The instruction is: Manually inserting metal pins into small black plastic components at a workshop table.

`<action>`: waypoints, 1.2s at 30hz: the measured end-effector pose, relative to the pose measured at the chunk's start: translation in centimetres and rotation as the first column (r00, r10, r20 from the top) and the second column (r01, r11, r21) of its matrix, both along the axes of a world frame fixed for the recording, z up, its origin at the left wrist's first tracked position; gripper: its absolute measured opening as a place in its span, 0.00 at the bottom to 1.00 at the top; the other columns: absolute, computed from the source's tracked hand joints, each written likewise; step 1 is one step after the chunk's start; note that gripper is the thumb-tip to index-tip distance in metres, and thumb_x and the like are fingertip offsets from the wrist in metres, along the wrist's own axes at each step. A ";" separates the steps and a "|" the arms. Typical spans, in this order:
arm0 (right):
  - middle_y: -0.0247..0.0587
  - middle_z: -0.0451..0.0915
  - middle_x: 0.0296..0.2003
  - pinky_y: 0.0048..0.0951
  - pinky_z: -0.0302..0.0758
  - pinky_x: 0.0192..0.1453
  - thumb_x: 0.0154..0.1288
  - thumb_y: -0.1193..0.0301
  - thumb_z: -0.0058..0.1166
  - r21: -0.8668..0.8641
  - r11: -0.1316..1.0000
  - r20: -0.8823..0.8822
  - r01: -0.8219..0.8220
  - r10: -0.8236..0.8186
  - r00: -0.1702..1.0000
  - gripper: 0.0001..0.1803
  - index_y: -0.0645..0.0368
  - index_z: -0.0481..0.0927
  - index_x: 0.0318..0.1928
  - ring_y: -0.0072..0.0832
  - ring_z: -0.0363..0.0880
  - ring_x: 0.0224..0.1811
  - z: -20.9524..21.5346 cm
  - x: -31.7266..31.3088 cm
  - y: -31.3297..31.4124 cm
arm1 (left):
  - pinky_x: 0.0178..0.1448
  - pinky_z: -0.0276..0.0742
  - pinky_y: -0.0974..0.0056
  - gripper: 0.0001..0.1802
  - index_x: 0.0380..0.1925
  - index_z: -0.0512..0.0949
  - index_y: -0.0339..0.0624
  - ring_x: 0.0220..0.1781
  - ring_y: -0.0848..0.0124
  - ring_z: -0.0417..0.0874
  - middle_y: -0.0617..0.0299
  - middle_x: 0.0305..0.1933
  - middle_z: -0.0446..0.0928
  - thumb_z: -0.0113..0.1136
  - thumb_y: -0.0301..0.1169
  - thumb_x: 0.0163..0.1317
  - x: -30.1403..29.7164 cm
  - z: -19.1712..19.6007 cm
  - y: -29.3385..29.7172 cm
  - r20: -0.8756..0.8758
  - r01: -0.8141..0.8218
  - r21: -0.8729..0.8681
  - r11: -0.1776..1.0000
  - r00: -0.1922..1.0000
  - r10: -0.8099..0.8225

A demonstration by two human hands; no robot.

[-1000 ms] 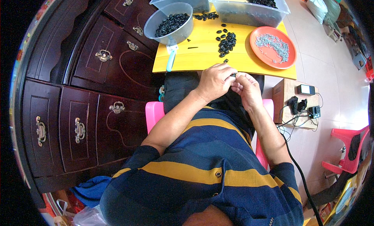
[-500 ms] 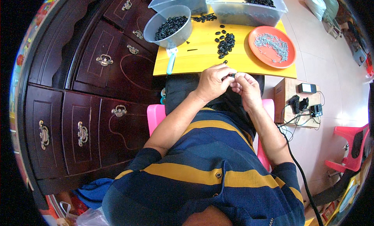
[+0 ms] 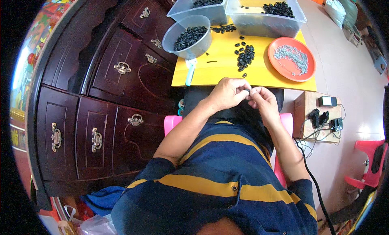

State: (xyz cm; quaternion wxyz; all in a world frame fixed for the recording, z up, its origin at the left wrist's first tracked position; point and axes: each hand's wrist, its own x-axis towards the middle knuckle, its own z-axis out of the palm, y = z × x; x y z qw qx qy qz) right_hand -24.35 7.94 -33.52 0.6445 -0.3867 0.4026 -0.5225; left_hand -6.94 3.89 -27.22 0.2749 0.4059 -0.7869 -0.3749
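Note:
Just past the near edge of the yellow table point(image 3: 221, 75), my two hands meet over my lap. A small black part point(image 3: 248, 90), mostly covered by fingers, is pinched between them; it resembles the oval pieces on the table. My left hand point(image 3: 229, 94) grips it from the left with thumb and forefinger. From the other side, the closed fingertips of my right hand point(image 3: 264, 100) press against it. Beyond the hands lies a loose pile of black oval pieces point(image 3: 246, 56). To its right, a red plate point(image 3: 276, 67) holds many small silvery metal pieces.
Two clear plastic bins point(image 3: 265, 26) and a round clear tub point(image 3: 201, 48) containing black pieces stand at the back. A light-blue-handled tool point(image 3: 189, 75) rests by the left edge. Dark wooden drawers point(image 3: 101, 73) line the left; a box with cables point(image 3: 304, 123) stands right.
The whole view has shifted, so everything appears lower and to the right. My hands have drawn slightly toward my body, and the black part shows less between the fingers.

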 end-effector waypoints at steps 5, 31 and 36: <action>0.31 0.83 0.33 0.18 0.70 0.37 0.71 0.69 0.54 0.005 0.999 -0.095 -0.052 0.052 0.994 0.05 0.56 0.79 0.39 0.15 0.74 0.31 1.0 -0.3 0.4 | 0.42 0.81 0.58 0.10 0.33 0.84 0.40 0.31 0.61 0.86 0.54 0.28 0.84 0.59 0.31 0.52 3.2 3.1 -3.8 0.430 0.219 0.109 0.969 0.869 -0.245; 0.32 0.83 0.34 0.19 0.72 0.39 0.71 0.68 0.54 0.005 0.997 -0.095 -0.072 0.072 0.993 0.06 0.57 0.79 0.40 0.16 0.75 0.32 0.4 0.2 0.0 | 0.43 0.80 0.55 0.12 0.40 0.84 0.45 0.38 0.56 0.84 0.57 0.34 0.80 0.65 0.34 0.56 0.8 -3.3 -5.9 0.238 -0.120 -0.438 0.891 0.940 0.244; 0.32 0.83 0.33 0.18 0.71 0.37 0.71 0.69 0.54 -0.012 0.997 -0.095 -0.078 0.076 0.993 0.05 0.56 0.79 0.39 0.15 0.75 0.32 0.2 0.0 -0.2 | 0.44 0.81 0.57 0.09 0.38 0.85 0.45 0.40 0.58 0.85 0.58 0.37 0.81 0.66 0.34 0.58 0.0 -4.1 -5.1 0.207 -0.075 -0.532 0.843 0.954 0.216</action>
